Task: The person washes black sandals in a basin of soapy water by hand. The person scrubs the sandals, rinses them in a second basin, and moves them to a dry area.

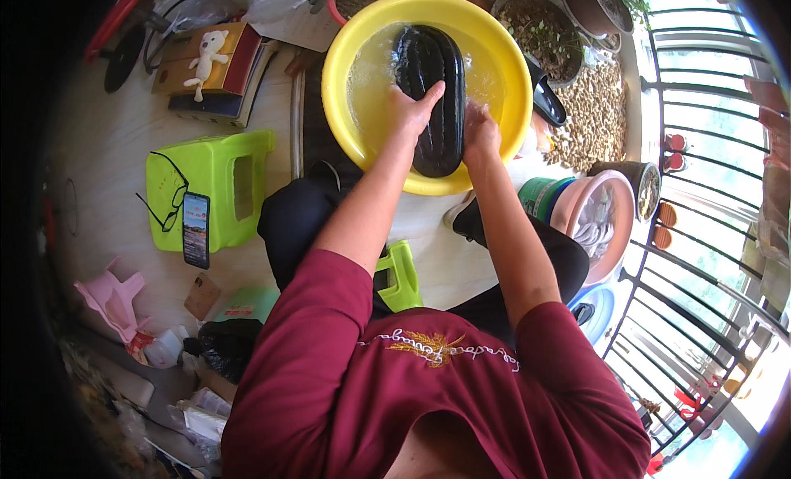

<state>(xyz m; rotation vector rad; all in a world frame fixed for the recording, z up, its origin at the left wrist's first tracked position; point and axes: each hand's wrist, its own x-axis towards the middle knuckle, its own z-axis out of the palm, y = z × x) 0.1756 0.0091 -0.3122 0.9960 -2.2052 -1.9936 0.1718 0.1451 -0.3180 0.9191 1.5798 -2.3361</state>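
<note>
A yellow plastic basin [337, 117] holds cloudy water with some foam. Over it, a wet, glossy black slipper-like object [437, 142], long and rounded, lies between both hands; its exact kind is unclear. My left hand [415, 110] grips its left side, thumb across the upper face, the other fingers partly hidden. Against its right edge rests my right hand [482, 131], wet, with curled fingers; whether it grips the edge is hard to tell. A black slipper [547, 102] leans outside the basin on the right.
Left stands a green plastic stool [210, 148] bearing eyeglasses [176, 197] and a phone [196, 228]. Farther up are boxes with a white toy bear [207, 58]. Potted plants [544, 37], spread peanuts [590, 117] and a pink bucket [624, 231] line the right, beside window bars.
</note>
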